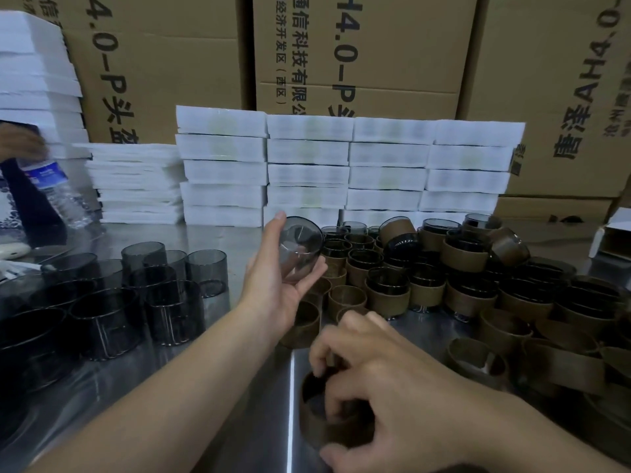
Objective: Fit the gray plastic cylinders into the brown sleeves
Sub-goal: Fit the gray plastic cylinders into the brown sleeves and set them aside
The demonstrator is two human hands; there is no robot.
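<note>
At 6 o'clock the right hand [375, 387] covers much of a brown sleeve [312, 418]. The left hand [276, 285] hides the lower side of the gray cylinder [302, 244] it holds. At 9 o'clock a water bottle [51, 182] and another person's hand [20, 143] are smeared by blur, the hand cut off by the edge. At 12 o'clock the cardboard boxes [392, 46] run out of the top, their print partly behind white stacks [307, 172]. At 3 o'clock 1 white box [611, 233] is cut off.
</note>
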